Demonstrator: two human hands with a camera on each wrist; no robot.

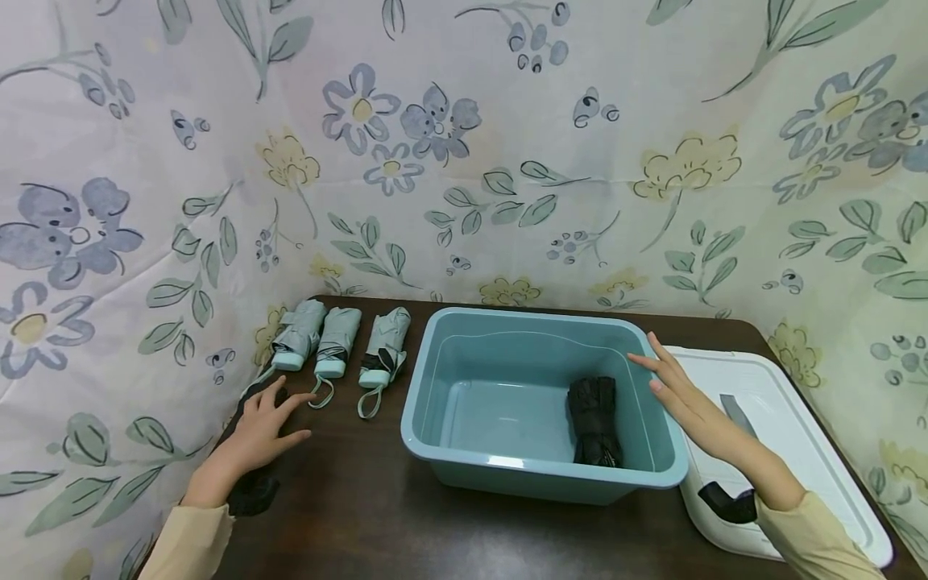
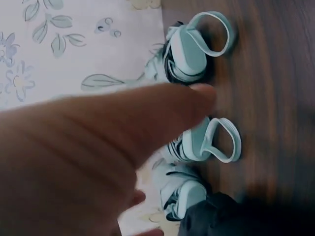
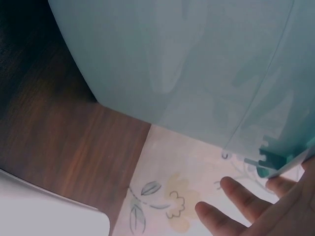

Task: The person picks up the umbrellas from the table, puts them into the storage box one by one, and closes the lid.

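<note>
My left hand (image 1: 254, 431) hovers at the left with its fingers spread, near the strap ends of three folded pale-mint umbrellas: left (image 1: 299, 334), middle (image 1: 337, 342) and right (image 1: 384, 348). Beneath that hand lies a black item (image 1: 254, 491), mostly hidden. In the left wrist view the thumb (image 2: 147, 110) crosses in front of the umbrellas' handle ends. My right hand (image 1: 689, 403) is at the right rim of a blue plastic bin (image 1: 544, 466), fingers extended; whether they touch it I cannot tell. Inside the bin, at its right, lies a folded black umbrella (image 1: 594, 423).
Right of the bin lies a white lid-like panel (image 1: 805, 451) with a grey strip and a black piece on it, partly under my right arm. A dark wooden table (image 1: 348, 515) bears everything. Floral cloth (image 1: 507, 161) hangs behind and at both sides.
</note>
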